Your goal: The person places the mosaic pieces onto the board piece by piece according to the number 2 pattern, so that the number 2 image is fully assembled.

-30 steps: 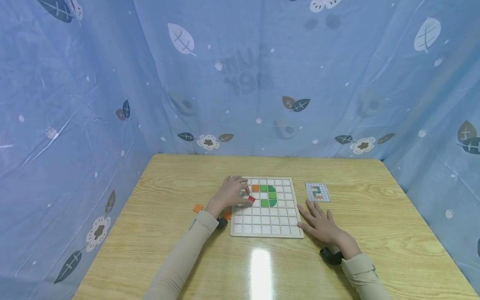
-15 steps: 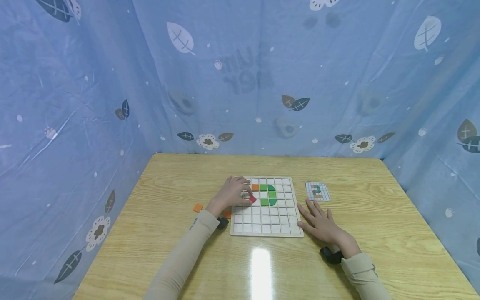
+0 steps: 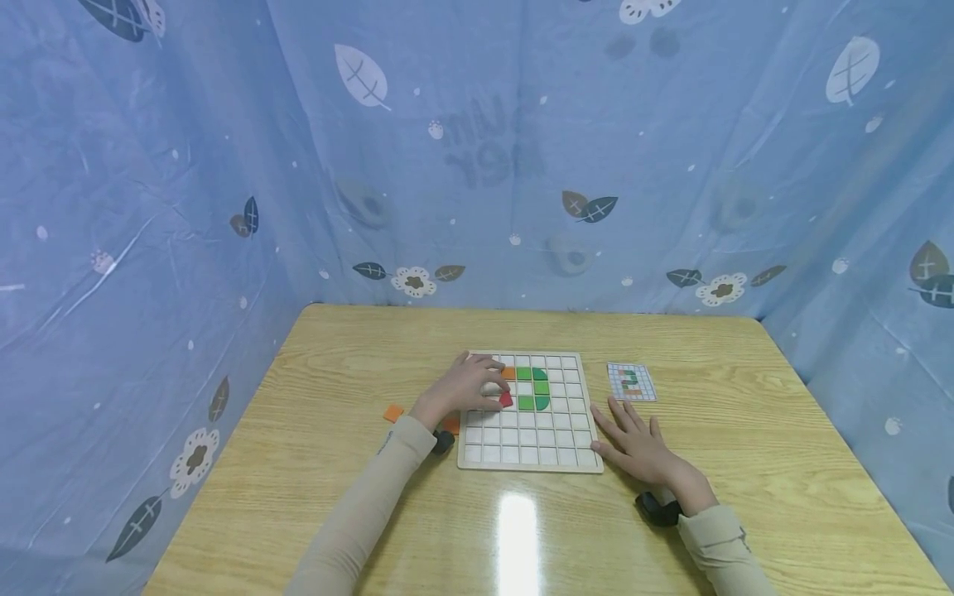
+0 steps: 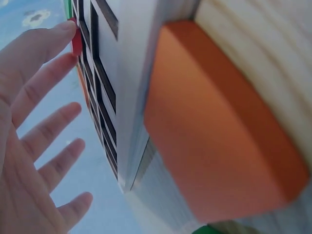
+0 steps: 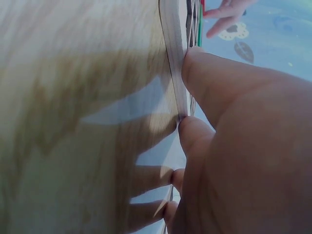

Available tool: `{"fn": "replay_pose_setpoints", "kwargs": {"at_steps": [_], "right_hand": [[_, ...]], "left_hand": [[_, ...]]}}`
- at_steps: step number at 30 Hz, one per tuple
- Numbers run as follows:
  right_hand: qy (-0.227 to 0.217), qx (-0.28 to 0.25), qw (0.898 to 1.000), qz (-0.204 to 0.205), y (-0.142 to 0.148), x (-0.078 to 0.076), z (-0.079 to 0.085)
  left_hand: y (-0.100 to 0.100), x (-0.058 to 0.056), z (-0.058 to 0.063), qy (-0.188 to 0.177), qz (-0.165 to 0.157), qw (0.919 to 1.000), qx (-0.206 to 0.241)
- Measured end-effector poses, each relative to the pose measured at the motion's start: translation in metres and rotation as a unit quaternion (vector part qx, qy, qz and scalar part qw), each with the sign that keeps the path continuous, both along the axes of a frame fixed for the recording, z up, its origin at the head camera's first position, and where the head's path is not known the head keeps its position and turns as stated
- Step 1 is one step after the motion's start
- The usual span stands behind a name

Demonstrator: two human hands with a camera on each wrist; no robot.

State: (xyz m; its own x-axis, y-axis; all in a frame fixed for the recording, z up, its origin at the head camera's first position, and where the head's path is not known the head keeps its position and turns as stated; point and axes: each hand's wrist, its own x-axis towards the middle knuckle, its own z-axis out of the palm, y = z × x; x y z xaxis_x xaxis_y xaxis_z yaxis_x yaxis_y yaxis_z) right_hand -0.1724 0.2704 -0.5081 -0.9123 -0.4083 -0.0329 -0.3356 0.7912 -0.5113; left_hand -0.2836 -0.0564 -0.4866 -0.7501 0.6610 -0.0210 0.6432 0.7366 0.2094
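Note:
My left hand point(image 3: 462, 386) is over the left part of a white gridded board point(image 3: 529, 458). Between thumb and forefinger it pinches a red tile point(image 3: 507, 401), set low at the grid; the left wrist view shows the same red tile point(image 4: 76, 40) edge-on, the other fingers spread. Green tiles point(image 3: 526, 403) and an orange tile point(image 3: 508, 373) lie in cells nearby, the orange one partly behind the fingers. My right hand point(image 3: 639, 447) lies with spread fingers on the table, and its thumb point(image 5: 192, 61) and forefinger touch the board's right edge.
A small pattern card point(image 3: 632, 382) lies right of the board, beyond the right hand. Two loose orange tiles are at the left: one tile point(image 3: 393, 413) by the sleeve, another tile point(image 3: 451, 425) against the board's edge. Blue curtains point(image 3: 477, 165) stand behind the table.
The left hand has shifted slightly right and toward me with the red tile, which has turned and sits lower on the grid. The right hand stays where it was.

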Motion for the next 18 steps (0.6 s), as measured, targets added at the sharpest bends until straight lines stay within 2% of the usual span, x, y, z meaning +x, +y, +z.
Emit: {"fn": "replay_pose_setpoints", "kwargs": {"at_steps": [7,11,14,18], "right_hand": [[0.019,-0.022,1.0,0.007,0.0026,-0.0018,-0.0061],[0.006,-0.006,1.0,0.006,0.0047,-0.0045,-0.0096],[-0.003,0.012,1.0,0.004,0.0047,-0.005,-0.0093],[-0.001,-0.004,1.0,0.001,0.0019,-0.0019,-0.0039]], "left_hand": [[0.002,0.0014,0.0039,-0.019,-0.011,0.9997,0.014],[0.0026,0.0012,0.0039,-0.024,-0.023,0.9993,0.019],[0.0028,0.0013,0.0037,-0.022,-0.029,0.9991,0.02],[0.0029,0.0023,0.0041,-0.023,-0.034,0.9988,0.026]]}}
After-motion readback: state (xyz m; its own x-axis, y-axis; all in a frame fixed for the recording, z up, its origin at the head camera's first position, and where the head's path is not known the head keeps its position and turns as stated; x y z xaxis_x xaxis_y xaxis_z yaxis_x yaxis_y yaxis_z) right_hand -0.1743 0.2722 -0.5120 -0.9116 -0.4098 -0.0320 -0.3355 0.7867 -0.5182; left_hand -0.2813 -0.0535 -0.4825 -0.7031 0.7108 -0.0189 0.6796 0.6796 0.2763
